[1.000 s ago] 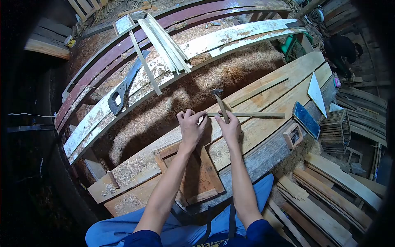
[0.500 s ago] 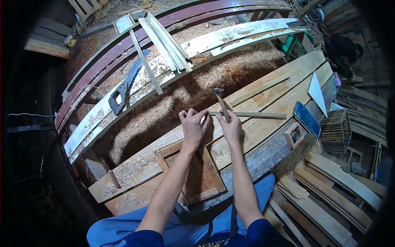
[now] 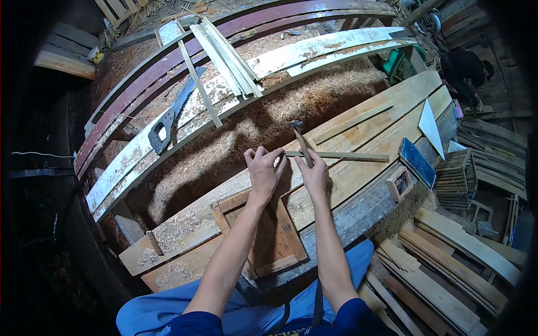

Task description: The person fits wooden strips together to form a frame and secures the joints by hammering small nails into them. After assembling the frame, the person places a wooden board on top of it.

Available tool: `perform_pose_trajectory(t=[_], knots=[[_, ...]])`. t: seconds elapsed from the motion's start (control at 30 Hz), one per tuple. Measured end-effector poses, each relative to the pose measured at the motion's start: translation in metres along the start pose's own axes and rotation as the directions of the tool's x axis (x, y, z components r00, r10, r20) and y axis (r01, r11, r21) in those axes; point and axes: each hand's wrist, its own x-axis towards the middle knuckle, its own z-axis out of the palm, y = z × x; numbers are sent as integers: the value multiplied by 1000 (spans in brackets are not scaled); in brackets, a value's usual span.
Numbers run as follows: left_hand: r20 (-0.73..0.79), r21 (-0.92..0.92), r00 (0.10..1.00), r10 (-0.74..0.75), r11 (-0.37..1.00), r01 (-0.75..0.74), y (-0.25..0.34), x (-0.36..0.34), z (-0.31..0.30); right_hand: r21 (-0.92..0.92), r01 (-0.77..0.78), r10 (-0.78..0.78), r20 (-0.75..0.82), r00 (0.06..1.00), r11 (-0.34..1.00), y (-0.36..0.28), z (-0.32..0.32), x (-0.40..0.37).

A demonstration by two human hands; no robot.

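My right hand (image 3: 315,176) is closed around the handle of a hammer (image 3: 304,143), whose dark head points away from me. A thin wooden strip (image 3: 358,157) lies across the workbench planks and passes behind the hammer handle. My left hand (image 3: 264,176) pinches at the strip's left end, close beside my right hand; the fingertips partly hide what is between them. Below my hands rests a rectangular wooden frame (image 3: 291,235), partly covered by my left forearm.
Wood shavings (image 3: 179,227) lie on the bench (image 3: 386,131). Across a shavings-filled gap, a handsaw (image 3: 164,130) and several wooden strips (image 3: 221,61) rest on a white-painted plank. A blue-topped block (image 3: 418,161) and a small wooden box (image 3: 399,183) stand right. Another person (image 3: 466,68) bends at far right.
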Motion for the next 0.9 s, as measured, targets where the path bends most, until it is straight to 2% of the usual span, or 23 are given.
perform_pose_trajectory(t=[0.3,0.47,0.9], knots=[[-13,9,1000,3,1000,-3,2,0,-2,24,-29,29,21,999,999,-14,-4,-3],[-11,14,999,33,999,-33,2,1,-3,-53,-45,46,21,999,998,-14,-5,-3],[38,17,999,12,1000,-13,0,1,-1,-87,-41,40,-9,999,995,-6,-1,-5]])
